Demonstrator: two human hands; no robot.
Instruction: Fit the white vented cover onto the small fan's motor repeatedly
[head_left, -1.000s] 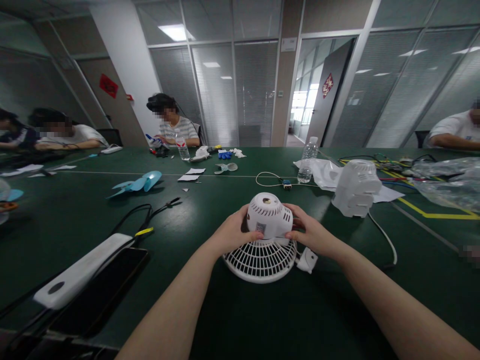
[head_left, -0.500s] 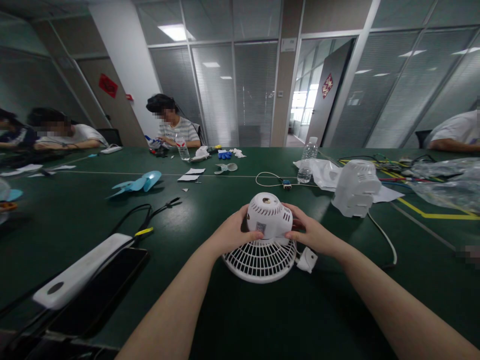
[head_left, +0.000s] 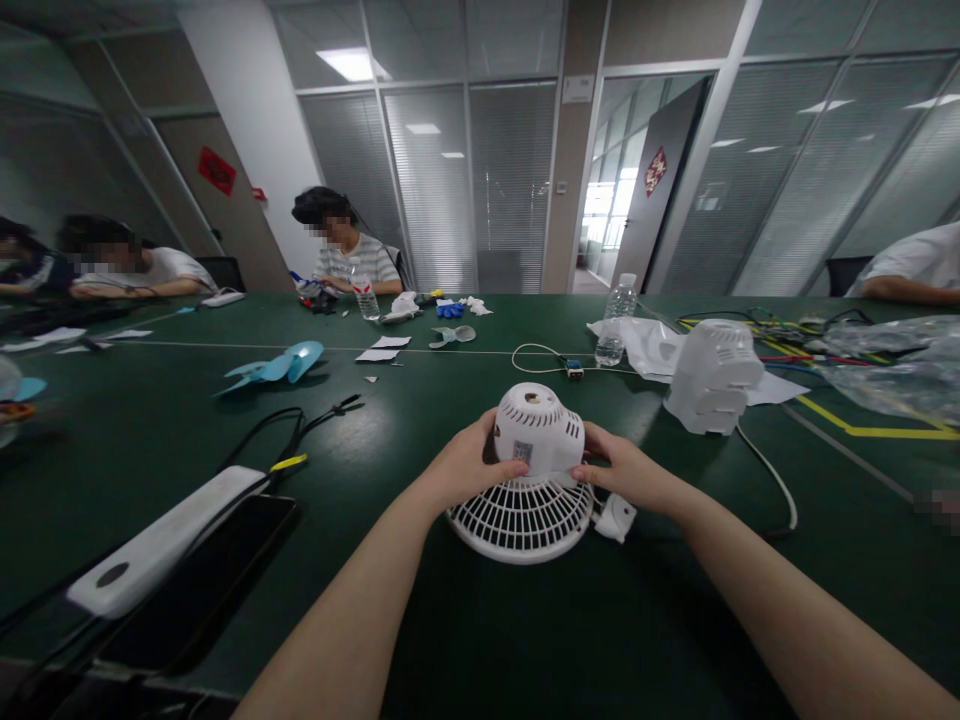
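Observation:
A white fan housing (head_left: 538, 430) with a small label sits on top of a round white fan grille (head_left: 525, 525), which lies on the dark green table (head_left: 480, 640). My left hand (head_left: 474, 462) wraps the housing's left side, thumb across its lower front. On the opposite side my right hand (head_left: 616, 465) grips the housing, thumb at its lower edge and fingers partly hidden behind. A small white part (head_left: 615, 518) with a wire lies just right of the grille, below my right hand.
A white fan base (head_left: 716, 378) with a cable stands to the right, near a water bottle (head_left: 616, 320). Left are blue fan blades (head_left: 274, 367), a white power strip (head_left: 169, 545) and a black phone (head_left: 202, 580). Other people sit around the table.
The fan housing and grille have shifted very slightly. Fingers of my right hand have slid a little lower along the housing's side; both hands keep their hold.

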